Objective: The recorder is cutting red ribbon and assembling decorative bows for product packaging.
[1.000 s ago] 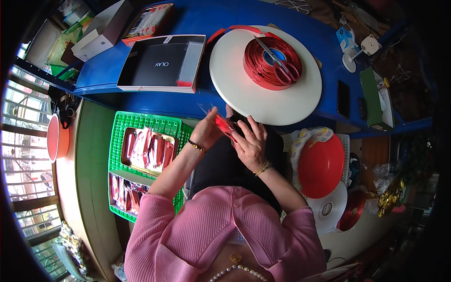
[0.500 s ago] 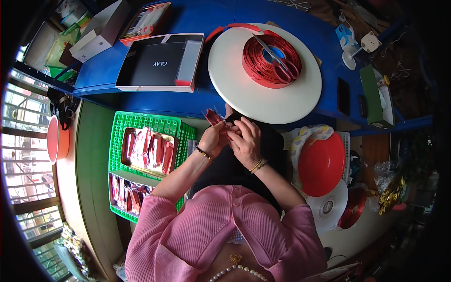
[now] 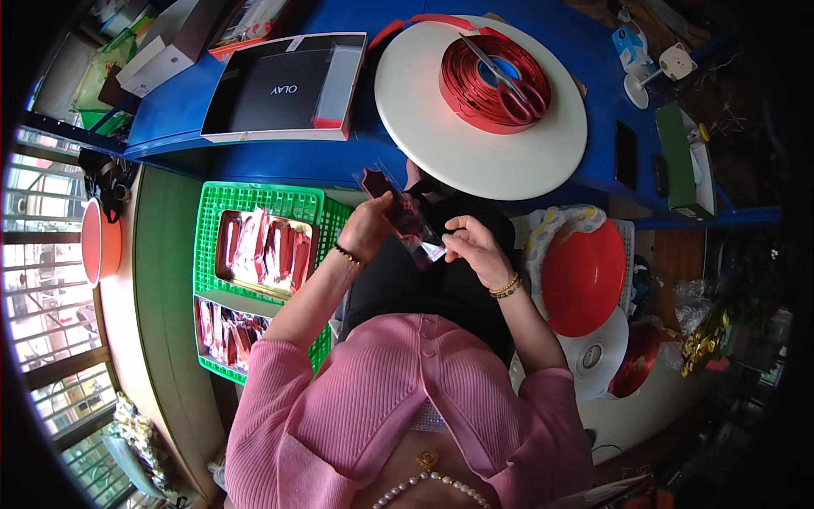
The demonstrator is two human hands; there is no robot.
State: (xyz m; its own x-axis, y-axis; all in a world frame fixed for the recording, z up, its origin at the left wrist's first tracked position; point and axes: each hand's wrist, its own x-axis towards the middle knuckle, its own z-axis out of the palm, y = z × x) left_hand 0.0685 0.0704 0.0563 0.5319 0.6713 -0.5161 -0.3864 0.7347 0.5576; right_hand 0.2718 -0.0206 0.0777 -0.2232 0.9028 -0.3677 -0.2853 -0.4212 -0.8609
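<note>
**A:** Holding something over the lap, are they? What do the hands have?

**B:** Both grip one small packet (image 3: 405, 214), dark red inside a clear wrapper. The left hand (image 3: 366, 227) is closed around its left part, fingers curled over it. The right hand (image 3: 469, 248) pinches the packet's lower right end between thumb and fingertips, where a pale tab shows. I can't quite make out whether that tab is a sticker or part of the wrapper; it is too small.

**A:** Where does the packet sit, going by the big white disc?

**B:** Just below the white round disc (image 3: 480, 110), close to its near rim, in front of the blue table (image 3: 280, 161) edge. On the disc lies a coil of red ribbon (image 3: 485, 83), and red-handled scissors (image 3: 509, 85) rest across that coil.

**A:** And left of the disc?

**B:** A flat black box (image 3: 284, 86) with a white border lies on the table just left of the disc. Lower left of the disc, beside the left forearm, a green basket (image 3: 254, 199) holds trays of more red packets (image 3: 263, 246).

**A:** To the right?

**B:** Below the disc's right side, a red bowl (image 3: 583, 276) stands near the right wrist, which wears a gold bracelet (image 3: 505, 287). The left wrist carries a dark beaded one (image 3: 346, 254). Sleeves are pink knit.
</note>
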